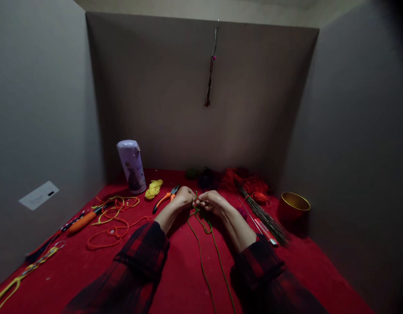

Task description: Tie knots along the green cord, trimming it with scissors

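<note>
Near the middle of the red cloth, my left hand (186, 197) and my right hand (211, 201) meet fingertip to fingertip. Both pinch a green cord (201, 248), and a short end of it pokes up between the fingers. Below the hands the cord forms small loops, and two long strands run down toward me. The exact crossing of the cord is partly hidden by the fingers. Just left of my left hand lie pliers (165, 199) with orange and black handles. Dark magenta yarn (242, 213) sits right beside my right wrist.
A purple bottle (132, 168) and yellow yarn (154, 189) stand at back left. Red and yellow cords (116, 222) and an orange-handled tool (82, 221) lie left. Right are red yarn (247, 181), thin sticks (263, 213) and a gold-rimmed bowl (294, 205). A braided cord (209, 83) hangs from the back panel.
</note>
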{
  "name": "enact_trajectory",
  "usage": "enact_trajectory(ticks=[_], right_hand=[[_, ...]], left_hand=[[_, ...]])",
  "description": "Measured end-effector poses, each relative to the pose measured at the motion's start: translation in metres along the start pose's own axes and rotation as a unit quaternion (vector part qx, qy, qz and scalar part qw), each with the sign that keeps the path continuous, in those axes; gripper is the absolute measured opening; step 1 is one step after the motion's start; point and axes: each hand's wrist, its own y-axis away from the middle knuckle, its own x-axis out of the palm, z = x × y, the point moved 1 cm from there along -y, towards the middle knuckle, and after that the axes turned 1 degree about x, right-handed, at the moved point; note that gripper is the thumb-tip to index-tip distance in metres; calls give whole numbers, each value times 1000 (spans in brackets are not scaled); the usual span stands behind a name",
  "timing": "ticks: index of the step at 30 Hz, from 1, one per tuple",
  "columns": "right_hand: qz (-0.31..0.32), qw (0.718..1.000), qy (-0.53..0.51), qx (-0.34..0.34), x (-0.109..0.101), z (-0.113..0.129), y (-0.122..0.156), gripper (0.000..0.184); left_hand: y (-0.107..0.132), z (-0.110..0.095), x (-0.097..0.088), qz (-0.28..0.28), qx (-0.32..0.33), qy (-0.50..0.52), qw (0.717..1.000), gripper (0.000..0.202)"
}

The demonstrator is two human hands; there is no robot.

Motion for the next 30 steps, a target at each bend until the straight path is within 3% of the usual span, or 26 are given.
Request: enact_trajectory(ticks=[4, 9, 12, 15, 20, 26, 30], right_hand=[[-8, 1000, 6, 11, 0, 1, 1, 33], [-38, 999, 20, 7, 4, 3, 2, 22], [-57, 998, 27, -3, 6, 4, 3, 14], [-68, 997, 33, -10, 6, 4, 4, 21], [-71, 997, 32, -19, 7, 3, 1, 24], [-43, 998, 40, -10, 4, 0, -3, 25], [-42, 998, 52, 1, -2, 1, 4, 20]], left_hand=[[-7, 4, 1, -7, -1, -17, 1000, 17], [-8, 5, 2, -28, 20, -68, 997, 15], [-3, -1, 2, -28, 8, -102, 994, 13], [2, -9, -2, -47, -9, -165, 985, 8], [9, -21, -11, -78, 32, -266, 960, 4], [14, -21, -5, -17, 57, -245, 968, 11], [17, -20, -1, -25, 12, -122, 992, 21]])
